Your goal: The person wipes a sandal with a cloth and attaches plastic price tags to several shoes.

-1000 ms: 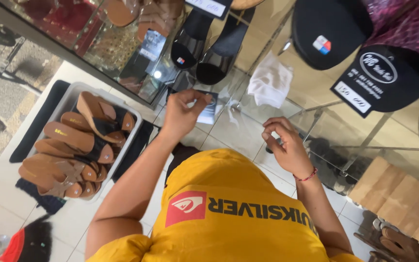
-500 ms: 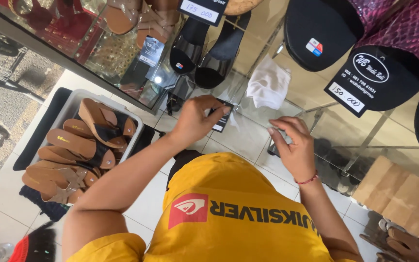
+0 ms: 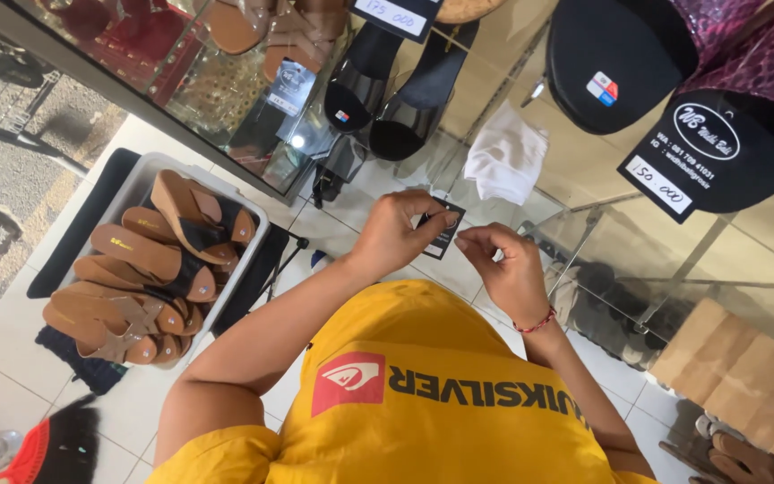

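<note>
Head view is looking down past a yellow shirt (image 3: 441, 403) onto a white tiled floor (image 3: 11, 358) beside a glass display case (image 3: 226, 99). At the far left, a grey street surface is showing through the glass, and a dark mat (image 3: 82, 224) is lying along the tiles. Next to it a white tray (image 3: 136, 175) is sitting on the floor, holding brown and black wedge sandals (image 3: 150, 260) stacked on their sides. Behind the glass, brown strappy sandals (image 3: 270, 31) and a pair of black heeled sandals (image 3: 387, 90) are standing on the shelf, with small price cards among them. Moving toward the middle, the left hand (image 3: 396, 235) is curling its fingers (image 3: 430, 208) closed around the left edge of a small black card (image 3: 443, 235), pinching it above the glass shelf. Just right of it, the right hand (image 3: 512, 273), wearing a red string bracelet (image 3: 539, 321), is bringing its thumb and forefinger together at the card's right edge; whether they are actually gripping it is unclear. A white cloth (image 3: 505, 161) is lying on the glass behind. Further right, black shoe soles (image 3: 615, 58) are leaning on display, and wooden blocks (image 3: 736, 376) are sitting low at the far right
</note>
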